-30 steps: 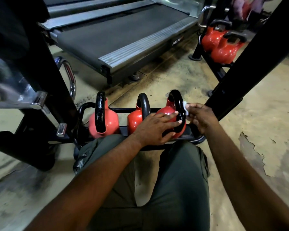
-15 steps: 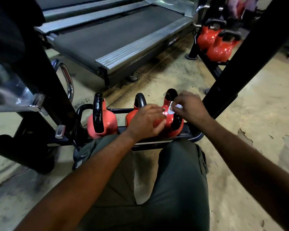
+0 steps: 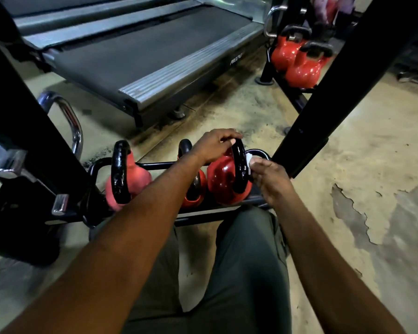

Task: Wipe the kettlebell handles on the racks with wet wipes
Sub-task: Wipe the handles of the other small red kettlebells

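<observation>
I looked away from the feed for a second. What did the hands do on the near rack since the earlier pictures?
The left hand left the red body of the right kettlebell and now grips the top of its black handle. The right hand, holding the white wipe, went up over the handle, then came back down to its right side. All three kettlebells stayed on the rack.

Three red kettlebells sit on a low black rack [image 3: 217, 214] at mid-frame. The left hand [image 3: 212, 145] grips the top of the rightmost kettlebell's black handle [image 3: 239, 165], while the right hand [image 3: 268, 179] presses a white wipe [image 3: 249, 160] (mostly hidden) against its side. Treadmill [image 3: 135, 51] fills the upper left.
</observation>
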`<act>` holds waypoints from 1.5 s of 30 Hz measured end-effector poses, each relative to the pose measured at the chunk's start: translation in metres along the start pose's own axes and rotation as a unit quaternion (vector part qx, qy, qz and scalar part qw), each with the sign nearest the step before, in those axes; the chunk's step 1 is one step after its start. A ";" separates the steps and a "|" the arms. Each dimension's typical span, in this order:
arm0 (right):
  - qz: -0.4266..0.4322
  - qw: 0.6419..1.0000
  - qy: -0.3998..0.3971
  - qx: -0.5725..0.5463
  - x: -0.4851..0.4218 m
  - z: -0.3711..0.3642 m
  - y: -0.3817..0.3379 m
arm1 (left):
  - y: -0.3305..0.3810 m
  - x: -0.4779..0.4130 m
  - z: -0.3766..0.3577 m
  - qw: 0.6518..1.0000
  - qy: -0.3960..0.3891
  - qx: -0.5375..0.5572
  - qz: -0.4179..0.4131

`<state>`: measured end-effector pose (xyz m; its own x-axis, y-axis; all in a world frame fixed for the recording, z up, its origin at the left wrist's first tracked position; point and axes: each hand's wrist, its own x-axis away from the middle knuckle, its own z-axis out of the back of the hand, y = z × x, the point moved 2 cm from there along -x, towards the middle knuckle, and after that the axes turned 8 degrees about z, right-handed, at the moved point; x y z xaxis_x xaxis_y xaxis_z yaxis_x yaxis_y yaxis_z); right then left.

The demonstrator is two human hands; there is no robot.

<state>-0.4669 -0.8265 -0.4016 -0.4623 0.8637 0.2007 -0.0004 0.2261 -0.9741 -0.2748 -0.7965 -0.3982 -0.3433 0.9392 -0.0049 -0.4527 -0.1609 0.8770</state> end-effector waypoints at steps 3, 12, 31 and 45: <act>0.207 0.961 0.053 0.175 0.007 -0.011 -0.007 | -0.006 -0.005 -0.001 1.000 -0.001 0.027 0.003; 0.430 0.605 0.049 0.668 0.019 -0.044 -0.002 | 0.001 -0.001 0.003 1.000 0.005 -0.019 0.000; 0.049 0.999 -0.009 0.011 0.016 0.009 0.009 | 0.004 0.054 0.007 0.980 0.052 -0.156 -0.110; 0.390 0.713 0.095 0.575 0.055 -0.027 0.042 | 0.000 0.054 0.007 0.975 0.055 -0.183 -0.112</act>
<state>-0.4684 -0.7570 -0.4284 -0.5909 0.5950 -0.5448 -0.5869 -0.7804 -0.2157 -0.2879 -0.7441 -0.3953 -0.2795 0.9281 -0.2461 -0.7832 -0.0721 0.6175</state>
